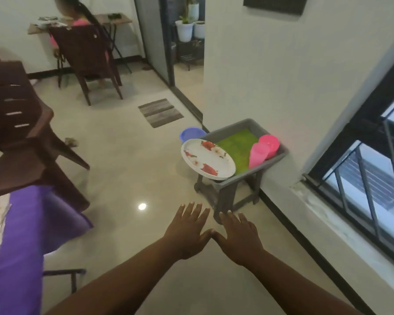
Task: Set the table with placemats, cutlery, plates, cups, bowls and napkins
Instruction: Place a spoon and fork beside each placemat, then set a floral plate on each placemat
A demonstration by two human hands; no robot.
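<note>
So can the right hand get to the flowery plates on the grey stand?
Probably yes. The right hand is open and empty, with only bare floor before the plates, which overhang the grey stand's near edge.

1. A dark brown chair (21, 123) stands at the left.
2. A second chair (87, 55) at the far wall holds a seated person (77, 17) facing a small desk (114, 19).
3. A striped mat (160, 112) lies on the tiled floor.
4. White plant pots (184, 29) sit beyond the doorway.
5. A barred window (373, 178) runs along the right.
</note>
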